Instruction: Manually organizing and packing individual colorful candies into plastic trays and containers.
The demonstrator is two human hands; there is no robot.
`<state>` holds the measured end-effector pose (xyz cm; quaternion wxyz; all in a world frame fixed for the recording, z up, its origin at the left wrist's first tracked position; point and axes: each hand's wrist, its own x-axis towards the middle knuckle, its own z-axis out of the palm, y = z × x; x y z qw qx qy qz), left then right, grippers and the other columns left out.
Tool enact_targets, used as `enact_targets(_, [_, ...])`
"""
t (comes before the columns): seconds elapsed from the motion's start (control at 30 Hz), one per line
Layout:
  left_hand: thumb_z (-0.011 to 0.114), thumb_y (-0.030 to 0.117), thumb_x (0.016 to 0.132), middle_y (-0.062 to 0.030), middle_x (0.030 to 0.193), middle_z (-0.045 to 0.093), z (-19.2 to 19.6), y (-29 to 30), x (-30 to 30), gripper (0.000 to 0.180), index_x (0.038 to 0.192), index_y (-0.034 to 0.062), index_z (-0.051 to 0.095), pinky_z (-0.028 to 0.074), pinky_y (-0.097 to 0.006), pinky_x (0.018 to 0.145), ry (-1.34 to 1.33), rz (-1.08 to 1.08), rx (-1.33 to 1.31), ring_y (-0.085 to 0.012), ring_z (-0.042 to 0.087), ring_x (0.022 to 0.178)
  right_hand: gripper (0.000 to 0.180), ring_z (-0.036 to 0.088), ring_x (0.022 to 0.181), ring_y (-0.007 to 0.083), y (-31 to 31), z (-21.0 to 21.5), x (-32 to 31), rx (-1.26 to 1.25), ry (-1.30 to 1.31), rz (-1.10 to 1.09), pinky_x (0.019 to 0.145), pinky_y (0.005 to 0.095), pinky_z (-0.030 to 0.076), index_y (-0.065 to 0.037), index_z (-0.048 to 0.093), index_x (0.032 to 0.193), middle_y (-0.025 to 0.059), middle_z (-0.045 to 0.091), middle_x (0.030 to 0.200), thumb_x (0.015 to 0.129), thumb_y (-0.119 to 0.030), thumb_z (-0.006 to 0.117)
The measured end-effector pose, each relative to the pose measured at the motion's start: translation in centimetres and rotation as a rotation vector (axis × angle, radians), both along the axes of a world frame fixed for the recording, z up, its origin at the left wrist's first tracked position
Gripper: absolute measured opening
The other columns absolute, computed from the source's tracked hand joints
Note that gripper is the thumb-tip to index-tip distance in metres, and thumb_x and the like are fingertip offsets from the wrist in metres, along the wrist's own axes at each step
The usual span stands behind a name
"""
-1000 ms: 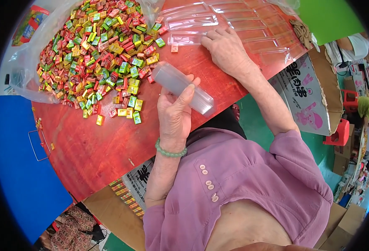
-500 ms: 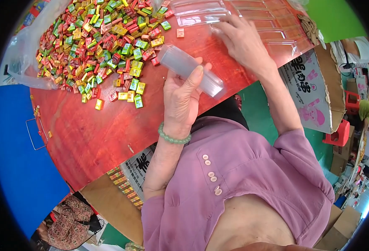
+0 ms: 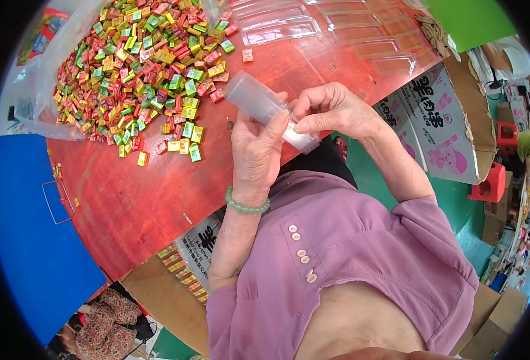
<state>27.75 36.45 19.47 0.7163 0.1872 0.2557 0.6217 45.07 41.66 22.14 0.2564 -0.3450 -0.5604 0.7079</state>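
Note:
My left hand (image 3: 258, 144) is closed around a stack of clear plastic trays (image 3: 250, 96), long and narrow, held at a slant above the table's near edge. Its thumb presses on the upper side of the stack. My right hand (image 3: 337, 111) has its thumb and fingers pinched at the stack's side, close to the left thumb. Several similar clear trays (image 3: 280, 30) lie in rows on the red table (image 3: 175, 186) beyond my hands. To the left is a large heap of small wrapped candies (image 3: 148, 78) in red, yellow and green.
A clear plastic bag (image 3: 28, 111) spreads around the heap's left side. One loose candy block (image 3: 247, 55) lies between heap and trays. Below the table's edge stand an open cardboard box (image 3: 157, 294) with candy rows and a printed carton (image 3: 439, 132). Red stools (image 3: 490, 183) stand at right.
My right hand has come back from the laid-out trays to the stack in my left hand and now pinches at its side. The left hand keeps its hold.

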Motion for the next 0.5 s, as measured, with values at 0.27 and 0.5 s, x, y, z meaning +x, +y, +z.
enact_targets(0.27, [0.062, -0.003, 0.088, -0.0112, 0.118, 0.057, -0.8, 0.5, -0.4, 0.039, 0.123, 0.0034, 0.047, 0.049, -0.036, 0.096, 0.033, 0.112, -0.029, -0.0228, 0.059, 0.109, 0.006, 0.058, 0.074, 0.0096, 1.9, 0.9, 1.2, 0.634, -0.418, -0.249, 0.065, 0.0259, 0.044, -0.004, 0.066, 0.089, -0.0012, 0.061, 0.077, 0.086, -0.009, 0.065])
enact_targets(0.5, [0.062, -0.002, 0.088, -0.0115, 0.116, 0.057, -0.4, 0.1, -0.3, 0.038, 0.122, 0.0038, 0.047, 0.049, -0.037, 0.095, 0.034, 0.040, -0.072, -0.0265, 0.059, 0.110, 0.016, 0.056, 0.088, 0.0278, 3.5, -0.8, 1.7, 1.443, -1.146, -0.164, 0.079, 0.0411, 0.043, -0.007, 0.061, 0.090, 0.0085, 0.057, 0.084, 0.075, -0.007, 0.061])
